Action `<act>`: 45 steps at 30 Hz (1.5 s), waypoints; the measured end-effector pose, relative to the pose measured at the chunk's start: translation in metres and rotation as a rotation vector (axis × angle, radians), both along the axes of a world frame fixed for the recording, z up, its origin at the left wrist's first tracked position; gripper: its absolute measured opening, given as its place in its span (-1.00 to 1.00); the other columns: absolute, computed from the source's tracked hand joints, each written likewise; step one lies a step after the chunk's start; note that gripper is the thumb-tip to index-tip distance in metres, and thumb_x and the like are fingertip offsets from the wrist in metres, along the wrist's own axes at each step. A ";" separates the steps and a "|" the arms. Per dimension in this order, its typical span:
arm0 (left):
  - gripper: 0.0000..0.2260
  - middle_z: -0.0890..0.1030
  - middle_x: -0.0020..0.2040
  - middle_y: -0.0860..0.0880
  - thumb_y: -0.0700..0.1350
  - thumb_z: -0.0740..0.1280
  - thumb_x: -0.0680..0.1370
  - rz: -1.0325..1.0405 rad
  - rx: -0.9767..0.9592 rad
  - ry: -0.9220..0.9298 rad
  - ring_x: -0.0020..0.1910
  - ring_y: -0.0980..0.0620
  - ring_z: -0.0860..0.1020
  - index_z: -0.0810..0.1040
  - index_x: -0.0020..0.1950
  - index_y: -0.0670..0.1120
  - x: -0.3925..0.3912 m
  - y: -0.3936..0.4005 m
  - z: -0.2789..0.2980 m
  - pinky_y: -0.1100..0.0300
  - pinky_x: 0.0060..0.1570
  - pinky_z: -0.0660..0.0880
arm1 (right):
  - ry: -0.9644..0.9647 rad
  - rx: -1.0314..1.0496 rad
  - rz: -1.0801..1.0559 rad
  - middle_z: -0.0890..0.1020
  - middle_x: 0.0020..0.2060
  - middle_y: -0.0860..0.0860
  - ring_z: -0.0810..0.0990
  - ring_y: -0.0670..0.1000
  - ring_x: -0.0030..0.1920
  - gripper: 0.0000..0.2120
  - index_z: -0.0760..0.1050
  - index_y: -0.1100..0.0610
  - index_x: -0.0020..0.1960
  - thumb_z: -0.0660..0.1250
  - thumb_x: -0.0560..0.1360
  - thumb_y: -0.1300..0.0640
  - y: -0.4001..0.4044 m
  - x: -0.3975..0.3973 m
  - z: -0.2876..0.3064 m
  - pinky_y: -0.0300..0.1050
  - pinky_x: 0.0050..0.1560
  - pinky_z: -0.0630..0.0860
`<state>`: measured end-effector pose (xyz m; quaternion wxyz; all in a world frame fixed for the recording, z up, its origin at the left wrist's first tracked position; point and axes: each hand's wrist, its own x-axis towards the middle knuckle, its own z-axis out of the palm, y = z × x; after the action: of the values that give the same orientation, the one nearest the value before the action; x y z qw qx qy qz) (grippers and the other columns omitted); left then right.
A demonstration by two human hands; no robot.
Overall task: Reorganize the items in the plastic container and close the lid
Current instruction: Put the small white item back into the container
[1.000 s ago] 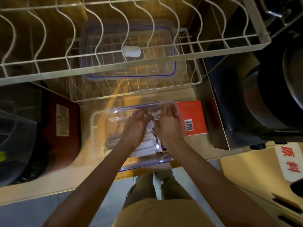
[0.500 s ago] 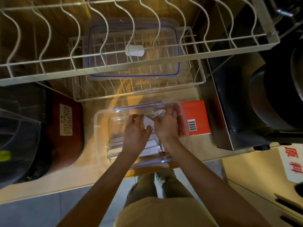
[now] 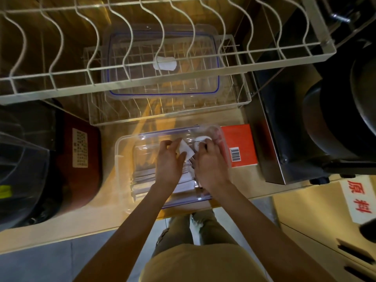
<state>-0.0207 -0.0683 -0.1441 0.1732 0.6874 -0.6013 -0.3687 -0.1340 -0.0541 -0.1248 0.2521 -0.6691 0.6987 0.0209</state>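
While both my arms reach forward over the counter [image 3: 61, 231], the view runs from a red appliance [image 3: 81, 159] at 9 o'clock of the container [image 3: 124, 159], which sits open at the counter's front edge. White packets [image 3: 146, 180] lie stacked on its floor. My left hand [image 3: 168, 159] is inside it, fingers curled, thumb and fingertips pinching a white square sachet [image 3: 186, 151] tilted on one corner. Just to its 3 o'clock my right hand [image 3: 209, 165] is also inside, fingers bent down onto a small round white object [image 3: 200, 139] near the far wall; whether I grip it or only touch it I cannot tell. At 3 o'clock of the container, touching its side, lies an orange box [image 3: 240, 139] with a barcode. At 12 o'clock the lid [image 3: 162, 64] rests in a wire rack [image 3: 240, 98], well apart from the container, under an upper rack [image 3: 142, 76].
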 end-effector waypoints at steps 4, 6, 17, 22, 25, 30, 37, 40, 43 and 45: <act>-0.61 0.44 0.22 -0.18 -0.26 0.35 0.46 0.020 -0.034 0.034 -0.02 -0.12 0.55 0.44 0.27 -0.09 -0.006 -0.002 0.003 0.17 0.04 0.46 | 0.023 0.029 -0.016 0.22 0.44 0.18 0.28 0.17 0.35 -0.51 0.25 0.29 0.39 0.19 0.54 0.07 0.000 -0.001 0.002 -0.01 0.31 0.31; -0.62 0.44 0.22 -0.19 -0.29 0.37 0.44 0.041 -0.037 0.057 0.02 -0.10 0.53 0.45 0.25 -0.15 -0.009 -0.003 0.004 0.28 0.00 0.43 | 0.013 0.026 -0.027 0.23 0.44 0.18 0.27 0.16 0.37 -0.50 0.24 0.30 0.40 0.19 0.53 0.08 0.001 -0.001 0.002 -0.02 0.33 0.30; -0.71 0.52 0.07 -0.24 -0.35 0.47 0.31 0.111 -0.032 0.105 -0.10 0.00 0.52 0.56 0.00 -0.27 -0.005 0.000 -0.001 0.65 -0.14 0.34 | -0.277 -0.011 -0.152 0.30 0.40 0.11 0.35 0.09 0.36 -0.56 0.25 0.18 0.40 0.18 0.53 0.24 0.009 -0.008 0.004 -0.04 0.28 0.43; -0.83 0.58 -0.01 -0.18 -0.32 0.44 0.35 0.059 -0.059 0.075 -0.12 -0.05 0.56 0.59 -0.08 -0.21 -0.007 0.005 -0.005 0.46 -0.11 0.45 | -0.195 0.034 0.048 0.38 0.32 0.09 0.38 0.12 0.31 -0.55 0.26 0.12 0.40 0.18 0.52 0.22 0.013 -0.008 0.000 0.07 0.20 0.48; -0.84 0.62 0.01 -0.18 -0.26 0.41 0.41 0.078 -0.062 0.102 -0.10 -0.08 0.60 0.60 -0.02 -0.21 -0.004 0.006 -0.003 0.18 -0.05 0.50 | -0.120 0.037 0.103 0.41 0.28 0.12 0.35 0.16 0.31 -0.59 0.27 0.13 0.40 0.13 0.55 0.15 0.013 -0.007 -0.002 0.10 0.21 0.46; -0.77 0.58 0.17 -0.18 -0.22 0.29 0.51 -0.029 0.028 0.016 0.13 -0.13 0.54 0.54 0.16 -0.19 0.011 0.009 0.009 0.18 0.13 0.39 | -0.093 0.110 0.136 0.35 0.35 0.09 0.29 0.16 0.37 -0.55 0.18 0.11 0.44 0.10 0.57 0.12 0.012 -0.009 -0.002 0.11 0.25 0.43; -0.69 0.50 0.27 -0.14 -0.20 0.30 0.50 -0.376 0.152 -0.171 0.20 -0.11 0.50 0.49 0.25 -0.09 0.046 0.028 0.013 0.07 0.21 0.44 | -0.358 0.231 -0.032 0.33 0.41 0.19 0.31 0.19 0.40 -0.57 0.19 0.19 0.46 0.08 0.59 0.23 0.009 -0.015 0.013 0.02 0.38 0.26; -0.73 0.50 0.28 -0.10 -0.21 0.30 0.50 -0.406 0.168 -0.169 0.20 -0.07 0.51 0.53 0.19 -0.08 0.047 0.032 0.018 0.08 0.21 0.46 | -0.402 0.265 -0.040 0.30 0.44 0.17 0.27 0.16 0.44 -0.57 0.18 0.19 0.46 0.06 0.60 0.24 0.011 -0.019 0.015 -0.05 0.42 0.18; -0.75 0.52 0.27 -0.10 -0.23 0.31 0.49 -0.422 0.178 -0.154 0.20 -0.06 0.52 0.54 0.17 -0.10 0.045 0.034 0.020 0.07 0.23 0.46 | -0.458 0.300 -0.060 0.42 0.34 0.26 0.44 0.18 0.26 -0.61 0.25 0.23 0.42 0.05 0.60 0.27 0.012 -0.019 0.017 -0.22 0.18 0.34; -0.75 0.53 0.27 -0.10 -0.24 0.30 0.50 -0.439 0.189 -0.150 0.22 -0.05 0.50 0.54 0.17 -0.12 0.044 0.035 0.021 0.12 0.24 0.42 | -0.509 0.324 -0.079 0.51 0.18 0.33 0.53 0.17 0.05 -0.67 0.32 0.26 0.34 0.05 0.59 0.31 0.011 -0.018 0.017 -0.30 -0.16 0.38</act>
<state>0.0232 -0.0329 -0.1227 -0.0214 0.5789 -0.7102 -0.4000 -0.1522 -0.0426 -0.1075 0.5231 -0.5763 0.6262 -0.0463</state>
